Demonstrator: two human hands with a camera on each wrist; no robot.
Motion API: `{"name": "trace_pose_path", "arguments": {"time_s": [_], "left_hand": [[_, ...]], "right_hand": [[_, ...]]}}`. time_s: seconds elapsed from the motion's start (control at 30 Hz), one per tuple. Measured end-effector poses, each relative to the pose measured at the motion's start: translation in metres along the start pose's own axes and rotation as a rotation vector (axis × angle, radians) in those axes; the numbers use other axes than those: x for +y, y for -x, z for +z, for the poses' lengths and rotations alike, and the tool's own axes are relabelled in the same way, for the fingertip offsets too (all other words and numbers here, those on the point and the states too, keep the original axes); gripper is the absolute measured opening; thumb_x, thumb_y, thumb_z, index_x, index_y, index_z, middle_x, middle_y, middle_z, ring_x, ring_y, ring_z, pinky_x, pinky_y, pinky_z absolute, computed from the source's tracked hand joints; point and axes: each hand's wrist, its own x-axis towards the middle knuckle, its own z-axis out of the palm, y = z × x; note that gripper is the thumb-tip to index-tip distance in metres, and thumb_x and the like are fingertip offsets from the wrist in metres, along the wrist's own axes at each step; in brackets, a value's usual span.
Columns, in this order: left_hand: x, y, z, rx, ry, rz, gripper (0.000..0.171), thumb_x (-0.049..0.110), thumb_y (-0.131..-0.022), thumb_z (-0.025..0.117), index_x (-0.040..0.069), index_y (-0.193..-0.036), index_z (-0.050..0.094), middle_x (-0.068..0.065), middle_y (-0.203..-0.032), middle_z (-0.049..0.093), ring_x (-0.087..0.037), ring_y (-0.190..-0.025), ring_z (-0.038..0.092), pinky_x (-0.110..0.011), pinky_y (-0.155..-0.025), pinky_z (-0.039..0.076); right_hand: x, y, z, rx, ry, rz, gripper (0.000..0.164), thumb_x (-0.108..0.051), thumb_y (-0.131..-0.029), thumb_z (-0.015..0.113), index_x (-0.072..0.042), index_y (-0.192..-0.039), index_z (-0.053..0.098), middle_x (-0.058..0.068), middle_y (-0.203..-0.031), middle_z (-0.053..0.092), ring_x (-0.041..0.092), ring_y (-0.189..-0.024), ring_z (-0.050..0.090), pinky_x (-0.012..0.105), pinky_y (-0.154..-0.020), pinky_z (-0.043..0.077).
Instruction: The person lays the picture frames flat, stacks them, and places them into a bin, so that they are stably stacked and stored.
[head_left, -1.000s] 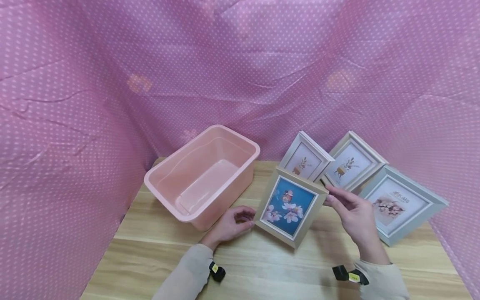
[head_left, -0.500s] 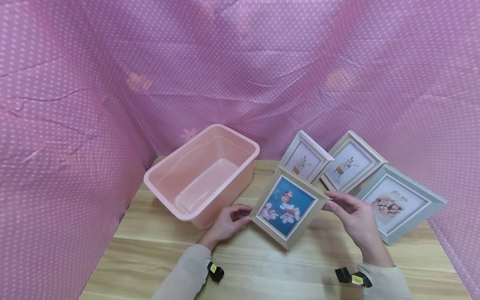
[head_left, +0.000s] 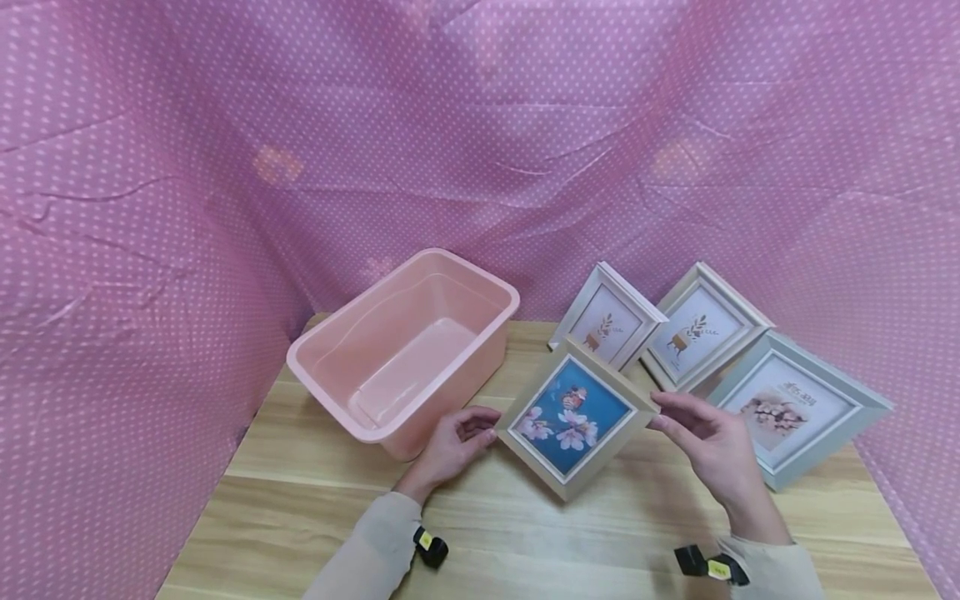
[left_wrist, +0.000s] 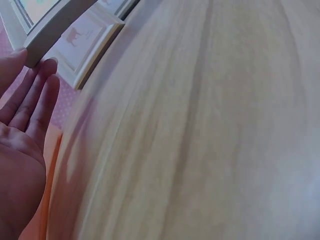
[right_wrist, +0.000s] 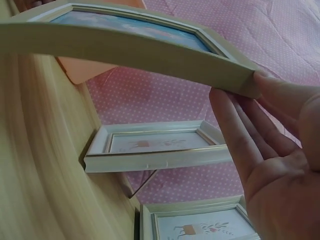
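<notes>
A wooden-edged picture frame [head_left: 570, 417] with blue flower-and-bird art is held between both hands, tilted in the head view. My left hand [head_left: 453, 446] pinches its left corner between thumb and fingers; the left wrist view shows that corner [left_wrist: 42, 42] at the fingertips. At the opposite corner, my right hand [head_left: 712, 442] pinches the frame, thumb on one face and fingers behind, as the right wrist view shows along the frame's side [right_wrist: 150, 62]. Just behind it stands a white picture frame [head_left: 611, 321] with a plant print, partly overlapped by the held one.
A pink plastic bin [head_left: 405, 342] stands at the left on the wooden table [head_left: 285, 517]. To the right stand a cream picture frame [head_left: 705, 325] and a pale green picture frame [head_left: 795, 408], on their stands. A pink dotted cloth [head_left: 480, 150] hangs around the table.
The held picture frame has turned slightly clockwise and shifted a little left, its lower corner swinging left. My left hand has shifted slightly left with it.
</notes>
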Motion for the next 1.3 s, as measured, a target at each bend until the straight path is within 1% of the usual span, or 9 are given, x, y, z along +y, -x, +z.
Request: {"name": "trace_pose_path", "arguments": {"time_s": [0.13, 0.33, 0.47, 0.53, 0.63, 0.73, 0.87, 1.03, 1.3], "left_hand": [[0.002, -0.001, 0.001, 0.025, 0.020, -0.014, 0.036, -0.006, -0.096, 0.071, -0.017, -0.129, 0.064, -0.039, -0.124, 0.069, 0.001, -0.102, 0.070, -0.019, -0.094, 0.062], [0.001, 0.000, 0.001, 0.032, 0.028, -0.029, 0.035, -0.005, -0.098, 0.069, -0.018, -0.129, 0.062, -0.041, -0.126, 0.067, 0.001, -0.103, 0.070, -0.019, -0.095, 0.062], [0.005, -0.001, 0.002, 0.065, 0.059, -0.051, 0.034, -0.007, -0.097, 0.068, -0.019, -0.129, 0.062, -0.041, -0.127, 0.066, 0.001, -0.103, 0.071, -0.019, -0.093, 0.063], [0.007, -0.001, 0.002, 0.089, 0.080, -0.057, 0.034, -0.008, -0.097, 0.068, -0.020, -0.128, 0.062, -0.042, -0.128, 0.065, 0.000, -0.103, 0.071, -0.018, -0.093, 0.063], [0.008, -0.002, 0.003, 0.118, 0.088, -0.058, 0.032, -0.009, -0.097, 0.067, -0.020, -0.127, 0.062, -0.040, -0.129, 0.065, 0.000, -0.104, 0.071, -0.018, -0.094, 0.062], [0.008, -0.003, 0.004, 0.137, 0.096, -0.063, 0.031, -0.010, -0.097, 0.067, -0.021, -0.127, 0.062, -0.041, -0.129, 0.064, 0.001, -0.104, 0.071, -0.017, -0.095, 0.062], [0.008, -0.003, 0.005, 0.152, 0.121, -0.066, 0.033, -0.010, -0.098, 0.066, -0.022, -0.128, 0.061, -0.043, -0.131, 0.062, 0.001, -0.104, 0.072, -0.017, -0.095, 0.062], [0.007, -0.005, 0.007, 0.175, 0.147, -0.064, 0.034, -0.011, -0.097, 0.066, -0.024, -0.128, 0.059, -0.046, -0.131, 0.061, 0.001, -0.103, 0.072, -0.017, -0.095, 0.062], [0.007, -0.008, 0.008, 0.230, 0.170, -0.092, 0.034, -0.013, -0.096, 0.066, -0.023, -0.128, 0.061, -0.042, -0.131, 0.064, 0.000, -0.100, 0.073, -0.017, -0.093, 0.062]], "right_hand": [[0.004, 0.003, -0.002, -0.008, -0.051, -0.035, 0.031, 0.023, -0.092, 0.066, 0.021, -0.123, 0.067, -0.012, -0.114, 0.080, 0.003, -0.097, 0.078, 0.018, -0.088, 0.064], [0.008, 0.006, -0.003, -0.033, -0.161, -0.104, 0.033, 0.030, -0.089, 0.061, 0.021, -0.120, 0.068, -0.003, -0.118, 0.080, 0.007, -0.100, 0.079, 0.020, -0.088, 0.065], [0.011, 0.007, -0.004, -0.062, -0.218, -0.123, 0.035, 0.032, -0.089, 0.059, 0.023, -0.122, 0.066, 0.000, -0.122, 0.079, 0.009, -0.101, 0.080, 0.023, -0.089, 0.066], [0.011, 0.009, -0.005, -0.067, -0.205, -0.116, 0.034, 0.031, -0.089, 0.060, 0.024, -0.123, 0.065, -0.002, -0.124, 0.079, 0.008, -0.104, 0.079, 0.023, -0.089, 0.066], [0.012, 0.011, -0.006, -0.063, -0.156, -0.100, 0.032, 0.029, -0.090, 0.062, 0.024, -0.121, 0.065, -0.005, -0.127, 0.078, 0.005, -0.111, 0.077, 0.023, -0.090, 0.065], [0.013, 0.014, -0.006, -0.050, -0.112, -0.093, 0.031, 0.027, -0.090, 0.065, 0.021, -0.119, 0.069, -0.004, -0.130, 0.078, 0.005, -0.119, 0.073, 0.021, -0.092, 0.064], [0.013, 0.016, -0.004, -0.017, -0.060, -0.081, 0.031, 0.025, -0.089, 0.068, 0.015, -0.118, 0.074, -0.002, -0.131, 0.079, 0.005, -0.123, 0.072, 0.017, -0.095, 0.062], [0.015, 0.019, -0.002, 0.023, -0.010, -0.054, 0.026, 0.024, -0.089, 0.070, 0.018, -0.114, 0.074, -0.004, -0.128, 0.080, 0.003, -0.120, 0.072, 0.014, -0.092, 0.061], [0.017, 0.023, -0.002, 0.028, 0.022, -0.055, 0.024, 0.023, -0.089, 0.070, 0.018, -0.112, 0.075, -0.003, -0.127, 0.080, 0.003, -0.117, 0.073, 0.016, -0.090, 0.063]]}}
